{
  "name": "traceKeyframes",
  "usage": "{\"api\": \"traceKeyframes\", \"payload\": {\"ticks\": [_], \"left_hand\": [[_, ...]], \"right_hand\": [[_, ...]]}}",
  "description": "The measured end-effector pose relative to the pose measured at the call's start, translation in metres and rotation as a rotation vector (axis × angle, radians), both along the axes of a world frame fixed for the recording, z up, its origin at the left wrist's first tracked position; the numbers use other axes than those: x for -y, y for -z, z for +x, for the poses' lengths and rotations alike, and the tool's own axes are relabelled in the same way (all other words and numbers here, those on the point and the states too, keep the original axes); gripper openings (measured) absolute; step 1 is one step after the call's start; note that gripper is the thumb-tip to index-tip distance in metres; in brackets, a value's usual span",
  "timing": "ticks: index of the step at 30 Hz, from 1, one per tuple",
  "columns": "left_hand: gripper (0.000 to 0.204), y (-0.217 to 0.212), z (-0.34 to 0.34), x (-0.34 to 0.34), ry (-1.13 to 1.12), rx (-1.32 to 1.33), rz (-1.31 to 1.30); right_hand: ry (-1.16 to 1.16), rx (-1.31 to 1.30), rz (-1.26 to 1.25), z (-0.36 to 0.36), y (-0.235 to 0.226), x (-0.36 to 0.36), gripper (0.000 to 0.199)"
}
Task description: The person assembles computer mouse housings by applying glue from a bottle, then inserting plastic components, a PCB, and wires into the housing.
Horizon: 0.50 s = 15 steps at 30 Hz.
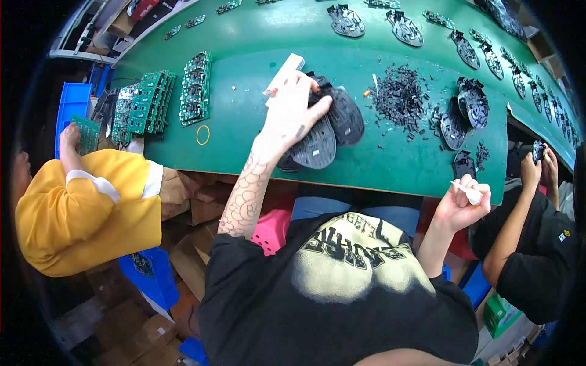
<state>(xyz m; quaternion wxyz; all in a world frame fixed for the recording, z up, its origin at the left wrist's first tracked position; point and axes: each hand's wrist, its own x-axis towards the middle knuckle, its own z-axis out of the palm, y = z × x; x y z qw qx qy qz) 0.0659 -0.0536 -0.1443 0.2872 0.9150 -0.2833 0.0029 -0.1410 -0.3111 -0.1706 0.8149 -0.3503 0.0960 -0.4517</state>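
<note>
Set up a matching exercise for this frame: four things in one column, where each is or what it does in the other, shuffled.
1. Left hand
2. Right hand
3. Yellow band
4. Pile of small black parts

A. Closed around a small white item
B. On the green tabletop, near stacked circuit boards
C. On the tabletop, right of the black shells
D. At the black shells

Pairs: 1-D, 2-A, 3-B, 4-C

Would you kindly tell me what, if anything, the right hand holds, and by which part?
The right hand, curled, holds a small white object; which part it grips cannot be told.
</note>
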Motion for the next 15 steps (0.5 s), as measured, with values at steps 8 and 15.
{"api": "traceKeyframes", "payload": {"ticks": [8,15], "left_hand": [[0.033,0.002,0.028,0.003,-0.037,0.035,0.119],[0.033,0.021,0.033,-0.002,0.033,0.188,0.126]], "right_hand": [[-0.02,0.028,0.026,0.001,0.0,-0.001,0.027],[-0.048,0.047,0.018,0.001,-0.001,0.006,0.029]]}}
